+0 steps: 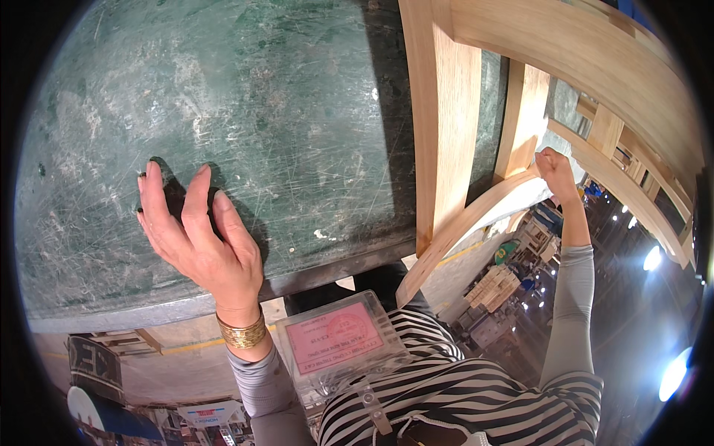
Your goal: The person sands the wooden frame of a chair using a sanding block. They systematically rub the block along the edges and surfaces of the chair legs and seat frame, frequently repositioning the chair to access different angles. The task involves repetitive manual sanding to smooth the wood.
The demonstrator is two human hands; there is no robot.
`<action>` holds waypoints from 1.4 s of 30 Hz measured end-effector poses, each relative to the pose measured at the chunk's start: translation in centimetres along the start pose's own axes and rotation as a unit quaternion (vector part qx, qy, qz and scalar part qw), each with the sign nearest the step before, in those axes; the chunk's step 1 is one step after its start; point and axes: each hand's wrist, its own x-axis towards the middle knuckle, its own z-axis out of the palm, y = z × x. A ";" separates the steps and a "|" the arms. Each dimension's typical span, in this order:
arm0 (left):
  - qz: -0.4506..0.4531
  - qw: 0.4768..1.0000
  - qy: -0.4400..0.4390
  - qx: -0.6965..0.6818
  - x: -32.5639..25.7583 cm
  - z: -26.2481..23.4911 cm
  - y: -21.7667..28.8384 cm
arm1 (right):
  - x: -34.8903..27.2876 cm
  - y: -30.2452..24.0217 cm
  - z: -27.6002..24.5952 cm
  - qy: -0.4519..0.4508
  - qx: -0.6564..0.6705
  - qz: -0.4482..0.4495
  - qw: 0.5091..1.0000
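My left hand (199, 234) rests on the scuffed green tabletop (297, 134), its fingers spread and slightly bent. Nothing shows in it. Gold-coloured bangles circle that wrist. A pale wooden frame (448, 119), made of straight slats and curved rails, stands on the table's right side. Out to the right, my right hand (556, 175) is closed at the upper end of a curved rail (476, 215) of this frame. Its fingertips curl out of sight, so their exact hold is partly hidden.
The table's metal-trimmed edge (149, 312) runs close in front of my body. A clear badge holder with a pink card (335, 336) hangs over my striped shirt. Stacked wooden parts (493, 288) lie on the floor beyond. More wooden frame pieces (606, 130) rise at the far right.
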 end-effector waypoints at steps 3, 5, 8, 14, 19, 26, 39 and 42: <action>0.001 1.000 0.000 0.000 0.0 -0.1 0.1 | 0.3 0.5 -0.2 0.006 -0.024 -0.015 1.000; 0.001 1.000 0.001 -0.001 0.1 -0.2 0.2 | 0.3 0.7 -0.6 0.015 -0.026 -0.012 0.999; 0.000 1.000 0.003 -0.002 0.1 -0.2 0.3 | 0.5 0.5 -0.5 0.014 -0.015 -0.002 1.000; 0.001 1.000 0.002 -0.001 0.1 -0.2 0.2 | 0.5 0.8 -0.5 0.012 -0.027 -0.010 1.000; 0.000 1.000 0.005 -0.006 0.1 -0.1 0.3 | -0.2 0.4 -1.0 0.022 0.012 0.016 1.000; 0.004 1.000 0.006 0.002 0.1 0.0 0.3 | -2.0 -2.4 1.1 0.008 0.020 -0.035 0.999; 0.004 1.000 0.016 -0.012 0.1 -0.2 0.4 | -3.3 -3.2 1.6 0.091 0.036 -0.063 0.993; -0.002 1.000 0.021 -0.016 0.0 -0.1 0.3 | -4.7 -3.0 1.1 0.110 0.144 -0.018 0.983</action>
